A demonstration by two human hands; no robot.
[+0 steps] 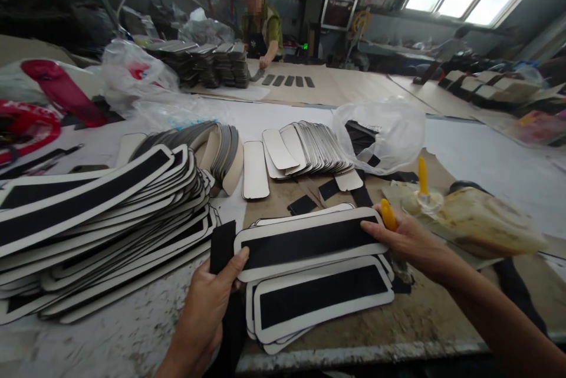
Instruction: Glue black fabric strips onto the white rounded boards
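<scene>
My left hand (pixel 206 301) pinches the left end of a white-edged panel with a black centre (pixel 309 242), its thumb on top. A black strip (pixel 223 245) stands out beside that hand. At the panel's right end my right hand (pixel 398 236) grips the edge, and a yellow-handled tool (pixel 388 215) shows between its fingers; the tool's far end is hidden. Similar panels (pixel 325 295) lie stacked just below and behind the held one.
A tall pile of panels (pixel 101 230) fills the left. Behind are curved pieces (pixel 221 154), small white pieces (pixel 309 151) and a plastic bag (pixel 389 130). A yellow-stained container (pixel 490 222) with a yellow handle stands right. A person (pixel 263 24) works across the table.
</scene>
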